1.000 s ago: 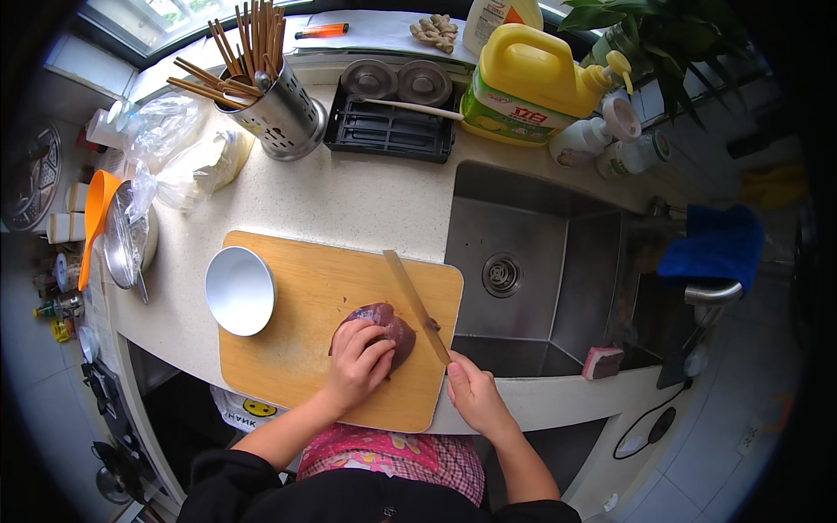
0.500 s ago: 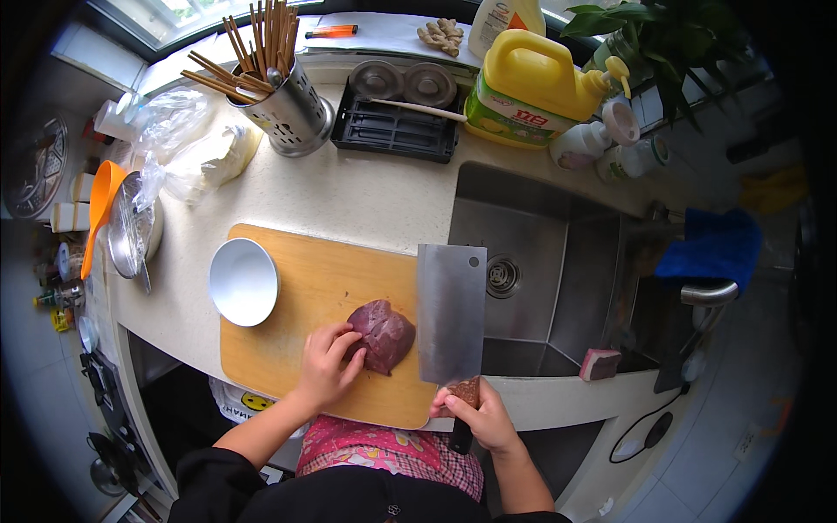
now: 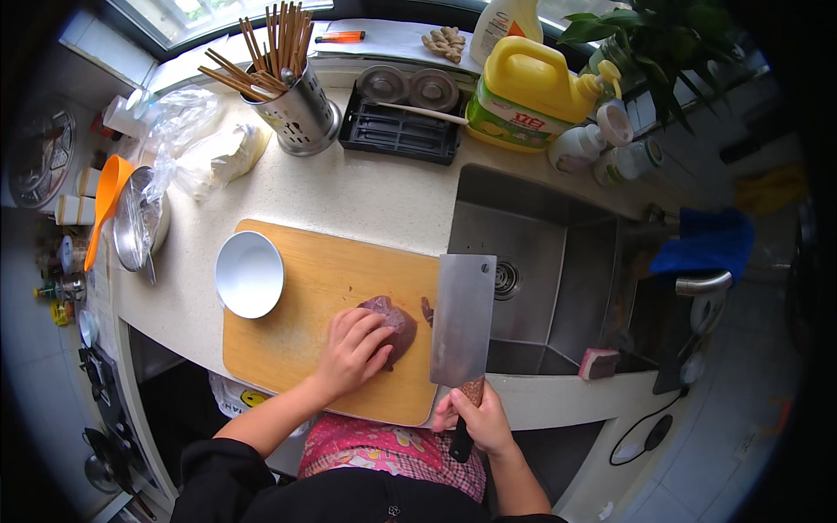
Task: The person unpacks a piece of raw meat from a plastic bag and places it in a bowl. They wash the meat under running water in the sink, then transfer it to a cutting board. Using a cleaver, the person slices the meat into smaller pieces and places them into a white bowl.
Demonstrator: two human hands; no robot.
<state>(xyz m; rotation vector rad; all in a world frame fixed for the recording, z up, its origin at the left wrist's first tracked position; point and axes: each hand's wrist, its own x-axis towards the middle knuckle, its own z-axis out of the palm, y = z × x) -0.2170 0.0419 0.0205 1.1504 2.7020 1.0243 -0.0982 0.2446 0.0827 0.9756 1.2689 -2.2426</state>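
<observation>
A dark red piece of raw meat point(image 3: 400, 329) lies on the wooden cutting board point(image 3: 301, 357). Over its left part curl the fingers of my left hand point(image 3: 352, 350), pressing it down and hiding some of it. My right hand point(image 3: 482, 422) is wrapped round the handle of a cleaver point(image 3: 463, 318). The cleaver's broad blade points away from me over the board's right edge and the sink's near left part. Between blade and meat sits a small dark scrap of meat point(image 3: 427, 311). A white bowl point(image 3: 250, 275) stands on the board's left side.
The steel sink point(image 3: 558, 261) lies right of the board, with a pink-and-white sponge point(image 3: 599, 363) on its front edge. Behind are a chopstick holder point(image 3: 305, 113), a black rack point(image 3: 399, 135) and a yellow jug point(image 3: 523, 91). Plastic bags point(image 3: 218, 157) and an orange spoon point(image 3: 106, 205) are at left.
My left hand has moved right and farther over the meat, covering more of it. The cleaver has shifted slightly right, and a small scrap now shows beside its blade.
</observation>
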